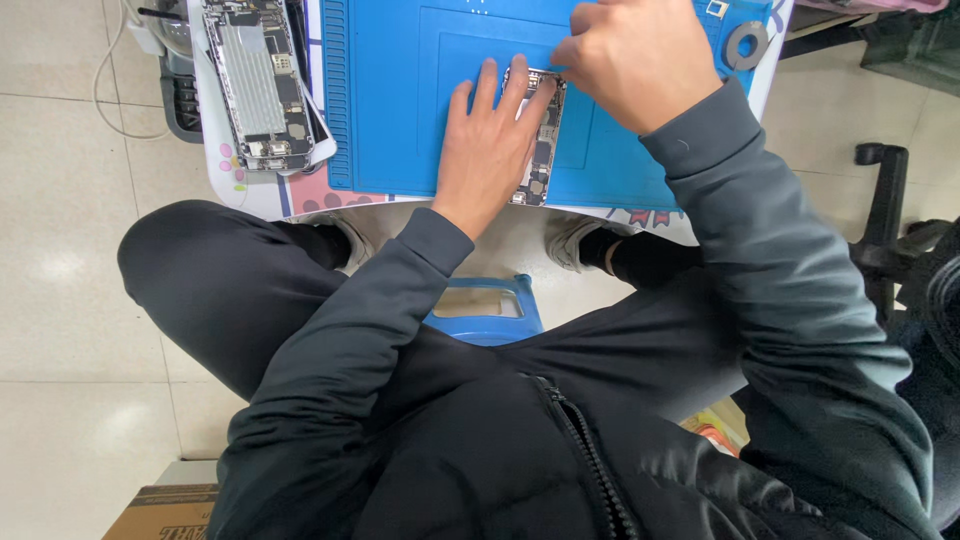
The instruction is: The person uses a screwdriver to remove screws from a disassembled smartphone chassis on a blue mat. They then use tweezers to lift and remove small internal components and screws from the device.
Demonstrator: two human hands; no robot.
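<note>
Phone innards, a long narrow opened phone body [540, 150] with circuit parts showing, lie on a blue work mat [400, 110], near the mat's front edge. The left hand [490, 140] lies flat on it, fingers spread and stretched forward, palm pressing down on the left part of the phone body so that only its right strip and near end show. The right hand [630, 60] is curled into a loose fist just beyond, its fingertips pinched together at the phone's far end; whether a small tool or part sits between them I cannot tell.

The mat covers most of a small worktop [260, 195] with a white, patterned edge. To the left of the mat lies a second opened phone [262, 85], its metal shield and boards facing up, resting on a white panel. A grey ring [746, 44] sits at the mat's far right corner. Below the worktop edge, between the person's dark-trousered knees, a blue stool [485, 310] stands on the pale tiled floor [60, 280]. A black chair [900, 230] stands to the right.
</note>
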